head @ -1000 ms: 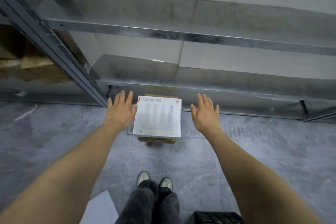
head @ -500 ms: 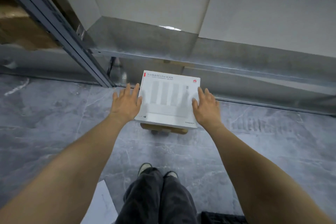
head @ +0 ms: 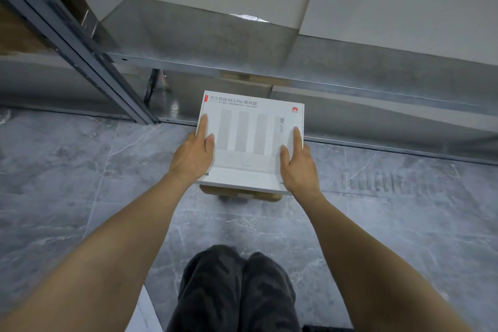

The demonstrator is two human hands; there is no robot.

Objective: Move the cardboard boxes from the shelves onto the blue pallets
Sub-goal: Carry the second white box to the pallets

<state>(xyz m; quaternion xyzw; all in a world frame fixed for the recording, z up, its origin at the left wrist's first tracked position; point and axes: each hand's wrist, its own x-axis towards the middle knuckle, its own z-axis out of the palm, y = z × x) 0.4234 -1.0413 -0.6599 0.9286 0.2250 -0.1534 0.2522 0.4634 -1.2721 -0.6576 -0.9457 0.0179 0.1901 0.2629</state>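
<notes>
White router box, flat, printed face up, red stripe at its far left corner and a red logo at its far right corner. Resting on a brown cardboard box, of which only the near edge shows beneath the white one's near edge. Both low at the foot of the metal shelving, the stack's far end reaching in under the front edge of the lowest shelf, its near end out over the grey marble-patterned floor.

Left hand clamped on the white box's left edge: forefinger laid along the top face beside that edge, thumb on top too, remaining fingers hidden past the side. Right hand mirrored on the right edge, forefinger stretched forward on the top face, thumb beside it, the others out of sight. Hands set apart by the box's width, bare forearms running back toward the camera.

Dark trousers below, near the bottom edge. Grey upright post of the shelving slanting at left. Large pale boxes on the shelf above.
</notes>
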